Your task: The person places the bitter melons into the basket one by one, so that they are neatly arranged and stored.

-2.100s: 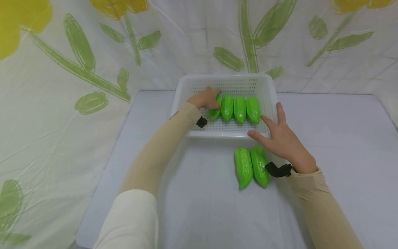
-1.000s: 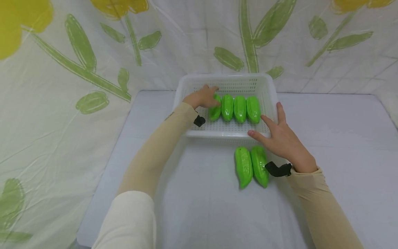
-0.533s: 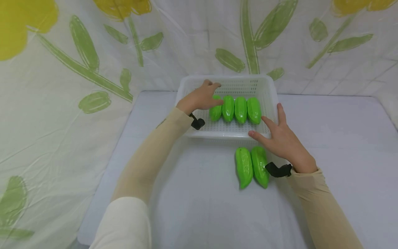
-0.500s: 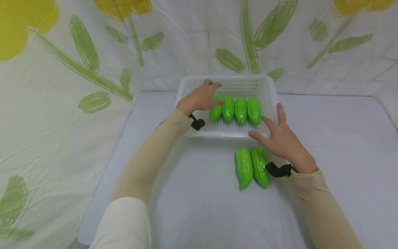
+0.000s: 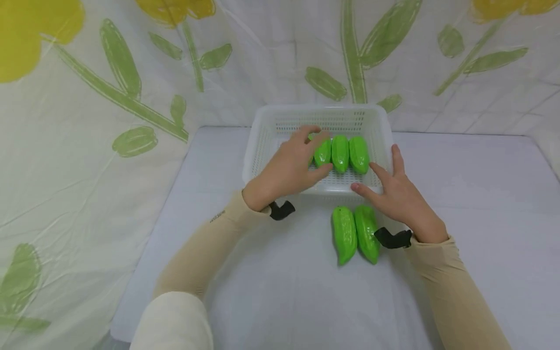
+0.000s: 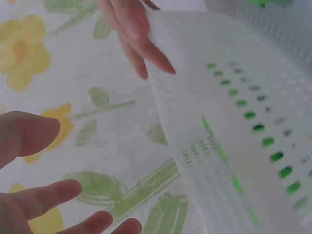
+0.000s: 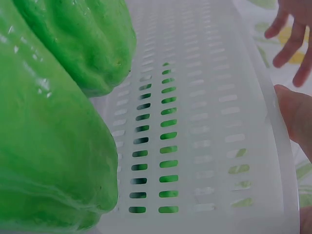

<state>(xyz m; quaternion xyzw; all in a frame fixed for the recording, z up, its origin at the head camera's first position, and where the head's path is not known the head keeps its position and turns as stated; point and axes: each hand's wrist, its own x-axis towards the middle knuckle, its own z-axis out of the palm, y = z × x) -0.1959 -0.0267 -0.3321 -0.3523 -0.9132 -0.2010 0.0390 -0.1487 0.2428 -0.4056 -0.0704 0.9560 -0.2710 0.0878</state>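
Observation:
A white slotted basket [image 5: 271, 113] stands at the table's back, holding several glossy green ridged vegetables [image 5: 358, 154] in a row. My left hand [image 5: 288, 164] hovers over its front left part, fingers spread, nothing held; it partly hides the leftmost vegetables. In the left wrist view its fingertips [image 6: 63, 190] are apart from the basket wall. My right hand [image 5: 400, 197] rests at the front right corner of the basket, thumb on the front rim, straight spread fingers at the right side. Two more green vegetables [image 5: 344, 236] lie side by side on the table in front.
A pale cloth covers the table [image 5: 280, 291]. Behind it hangs a white curtain [image 5: 262, 53] printed with yellow flowers and green leaves. A black wrist strap piece [image 5: 393, 238] is close beside the right vegetable on the table.
My left hand has drawn back from the leftmost vegetable in the basket, rising and coming toward the front, fingers spread. The right hand and the vegetables stay where they were.

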